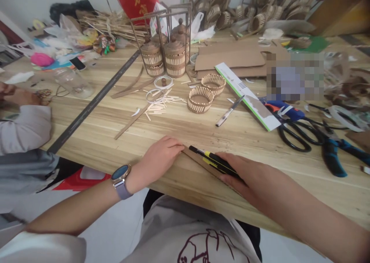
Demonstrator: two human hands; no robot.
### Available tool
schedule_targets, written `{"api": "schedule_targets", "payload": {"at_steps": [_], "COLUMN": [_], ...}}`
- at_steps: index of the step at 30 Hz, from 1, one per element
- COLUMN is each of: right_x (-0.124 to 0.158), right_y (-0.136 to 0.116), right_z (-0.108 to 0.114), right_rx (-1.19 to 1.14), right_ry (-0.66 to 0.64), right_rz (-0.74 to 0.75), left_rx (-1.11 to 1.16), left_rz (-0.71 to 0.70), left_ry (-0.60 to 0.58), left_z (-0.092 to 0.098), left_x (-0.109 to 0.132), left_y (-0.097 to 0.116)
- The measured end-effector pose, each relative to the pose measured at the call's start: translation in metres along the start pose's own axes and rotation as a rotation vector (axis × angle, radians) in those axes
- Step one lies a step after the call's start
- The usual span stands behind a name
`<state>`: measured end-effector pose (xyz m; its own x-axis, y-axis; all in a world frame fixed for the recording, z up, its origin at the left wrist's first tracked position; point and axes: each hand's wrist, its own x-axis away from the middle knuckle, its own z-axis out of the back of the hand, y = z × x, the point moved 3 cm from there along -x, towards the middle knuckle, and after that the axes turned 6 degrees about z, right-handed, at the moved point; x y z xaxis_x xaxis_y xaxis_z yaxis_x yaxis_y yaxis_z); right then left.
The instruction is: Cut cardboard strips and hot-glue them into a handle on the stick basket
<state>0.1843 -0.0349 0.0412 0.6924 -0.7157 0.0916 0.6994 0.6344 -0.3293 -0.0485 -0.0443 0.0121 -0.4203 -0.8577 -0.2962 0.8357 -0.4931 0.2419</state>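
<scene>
My left hand (pixel 160 155), with a watch on its wrist, rests at the near edge of the wooden table (pixel 95 139). Its fingers are curled and press down on the end of a thin brown cardboard strip (pixel 193 154). My right hand (pixel 243 174) is closed round a black and yellow utility knife (pixel 212 159). The knife's tip lies on the strip close to my left fingertips.
Two small woven round baskets (pixel 200 99) and loose pale sticks (pixel 157 106) lie mid-table, with lidded woven jars (pixel 175 57) behind. A long black ruler (pixel 95 101) runs diagonally. Black scissors (pixel 300 134), blue-handled pliers (pixel 335 155) and a small knife (pixel 229 112) lie right. Another person's sleeve (pixel 26 128) is at left.
</scene>
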Motion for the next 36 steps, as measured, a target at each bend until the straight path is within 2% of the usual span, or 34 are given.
{"api": "schedule_targets", "payload": {"at_steps": [5,9,15,20,25,32,34,36], "right_x": [-0.011,-0.014,-0.017,-0.018,-0.021,-0.032,-0.028,-0.015], "right_y": [-0.002,-0.003,-0.009,-0.011,-0.016,-0.031,-0.028,-0.021], "right_z": [0.0,0.003,0.001,-0.001,0.003,0.016,0.017,0.015], "right_rx": [0.132,0.131,0.205,0.35,0.395,0.429,0.407,0.344], "right_ry": [-0.066,-0.048,-0.107,-0.067,-0.054,-0.254,-0.24,-0.153], "right_rz": [-0.014,0.011,0.0,0.051,0.101,0.066,0.094,0.149], "left_rx": [0.01,0.014,0.01,0.003,0.013,-0.01,-0.01,-0.018], "left_rz": [-0.001,0.021,-0.01,-0.002,0.015,-0.021,-0.038,-0.06], "left_ry": [-0.033,-0.073,-0.056,-0.078,-0.06,-0.055,-0.05,-0.041], "left_z": [0.001,-0.001,-0.002,-0.003,-0.005,-0.004,-0.003,-0.004], "left_x": [-0.003,-0.005,-0.006,-0.006,-0.004,-0.004,-0.003,-0.003], "left_y": [0.0,-0.003,-0.004,-0.005,-0.006,-0.006,-0.006,-0.005]}}
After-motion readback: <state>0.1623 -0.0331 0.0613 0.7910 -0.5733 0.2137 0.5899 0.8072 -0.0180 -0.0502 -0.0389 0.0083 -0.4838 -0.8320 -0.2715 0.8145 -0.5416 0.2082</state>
